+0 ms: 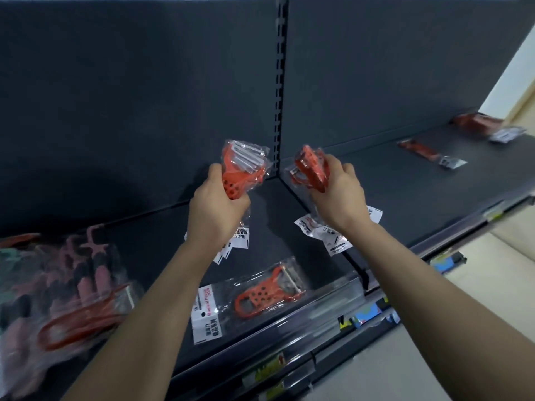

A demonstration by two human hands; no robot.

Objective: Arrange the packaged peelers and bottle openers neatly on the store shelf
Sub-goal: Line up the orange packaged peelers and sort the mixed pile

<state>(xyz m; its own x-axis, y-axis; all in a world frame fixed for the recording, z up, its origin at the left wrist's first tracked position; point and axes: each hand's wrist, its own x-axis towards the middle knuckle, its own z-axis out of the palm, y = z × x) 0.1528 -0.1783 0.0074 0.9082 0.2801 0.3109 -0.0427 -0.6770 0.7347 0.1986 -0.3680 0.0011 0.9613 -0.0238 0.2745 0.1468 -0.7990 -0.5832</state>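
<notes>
The left hand (217,209) is closed round a bundle of bagged red peelers (243,166), fingers wrapped about the handles, blade ends standing up above the thumb and the white header cards dangling below the wrist; the right hand (338,195) grips a second red bundle (311,169) the same way, its tools poking out ahead of the knuckles (peelers or openers, I can't make out which) and its cards hanging under the palm; both bundles are in the air above the dark shelf (405,204), neither touching it. These look light things, stiff plastic inside thin, slick, crinkly bags; I'd reckon the film would slide if pinched by the loose cards, so the hard handle through the bag is the sounder hold, and the blades want keeping off the fingertips. One lone peeler pack (266,293) lies flat on the shelf below the left wrist, near the front lip; more red packs (419,150) lie well beyond the right hand's fingertips.
</notes>
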